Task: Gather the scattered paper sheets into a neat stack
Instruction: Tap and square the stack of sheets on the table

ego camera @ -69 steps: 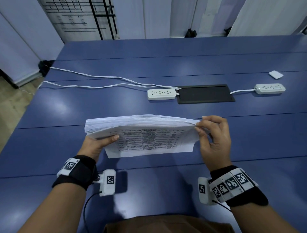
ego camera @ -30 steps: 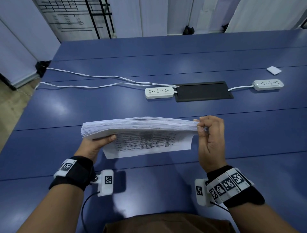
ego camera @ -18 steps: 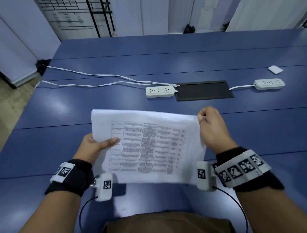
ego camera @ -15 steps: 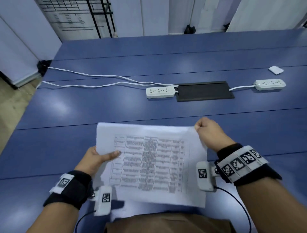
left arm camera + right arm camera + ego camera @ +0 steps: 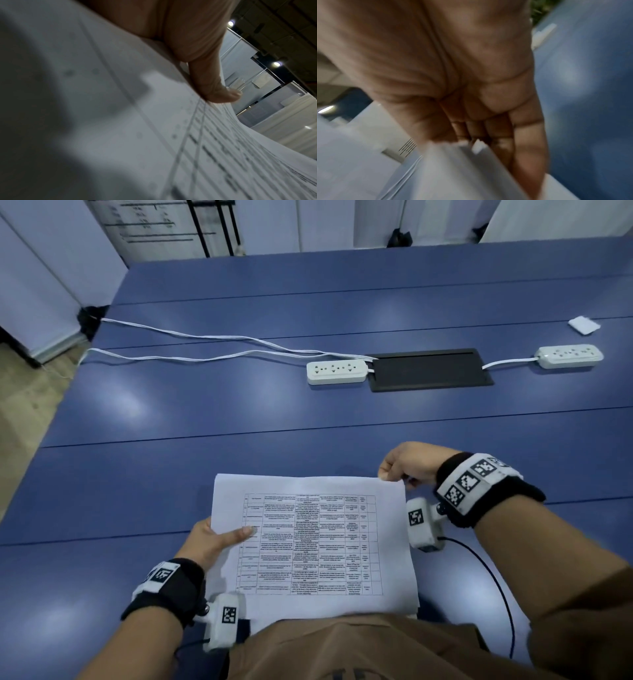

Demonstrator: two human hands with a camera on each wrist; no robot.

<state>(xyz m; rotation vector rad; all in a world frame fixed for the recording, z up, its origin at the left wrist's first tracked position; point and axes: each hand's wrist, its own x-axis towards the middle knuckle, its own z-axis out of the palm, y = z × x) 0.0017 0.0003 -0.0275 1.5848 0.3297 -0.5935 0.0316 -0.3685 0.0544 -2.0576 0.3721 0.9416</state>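
A stack of white paper sheets (image 5: 315,542) with a printed table on top lies flat near the front edge of the blue table (image 5: 239,422), close to my body. My left hand (image 5: 219,537) holds its left edge, thumb on top and fingers hidden beneath. In the left wrist view the thumb (image 5: 212,81) presses down on the paper stack (image 5: 154,135). My right hand (image 5: 399,469) pinches the far right corner. The right wrist view is blurred: curled fingers (image 5: 518,135) close round the corner of the paper stack (image 5: 453,173).
Two white power strips (image 5: 336,371) (image 5: 568,356) with white cables (image 5: 205,347) lie across the table's middle, either side of a black cable hatch (image 5: 430,369). A small white pad (image 5: 584,324) sits far right. Partition walls stand behind the table.
The stack stood on its edge between my hands, then tipped toward me and came down flat near the table's front edge. Both hands kept hold and moved closer to my body.
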